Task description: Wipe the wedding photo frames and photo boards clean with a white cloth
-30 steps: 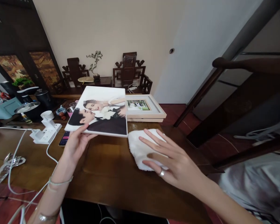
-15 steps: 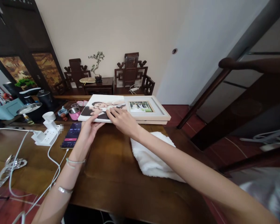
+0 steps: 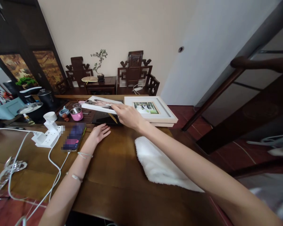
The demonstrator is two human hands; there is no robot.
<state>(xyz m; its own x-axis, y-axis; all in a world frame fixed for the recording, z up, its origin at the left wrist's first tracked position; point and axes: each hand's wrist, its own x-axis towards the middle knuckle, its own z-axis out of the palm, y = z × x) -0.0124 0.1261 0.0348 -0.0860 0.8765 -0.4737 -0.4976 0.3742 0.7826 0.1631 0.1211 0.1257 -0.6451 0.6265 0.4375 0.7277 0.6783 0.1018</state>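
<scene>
A white-edged photo panel [image 3: 97, 103] showing people is held by its near right part in my right hand [image 3: 129, 117], with the fingers closed on it. The panel is tilted, its left end apart from the dark flat surface [image 3: 102, 118] below. Lower and nearer, my left hand [image 3: 100, 133] holds nothing; its fingers are stretched out just over the wooden table [image 3: 113, 175]. Right of the panel lies a pale framed photo [image 3: 146, 108] with a wide border. A fluffy white cloth [image 3: 160, 166] rests under my right forearm.
To the left are a phone [image 3: 73, 138] on a cable, a white power strip [image 3: 48, 136] with trailing cords, a pink cup [image 3: 76, 115] and a clear hair claw [image 3: 8, 172]. Wooden chairs [image 3: 135, 70] stand behind the table. A dark wooden rail [image 3: 214, 97] rises at right.
My left hand has let go of the photo panel and dropped toward the table. In my right hand, the panel has tilted, exposing the dark surface beneath it.
</scene>
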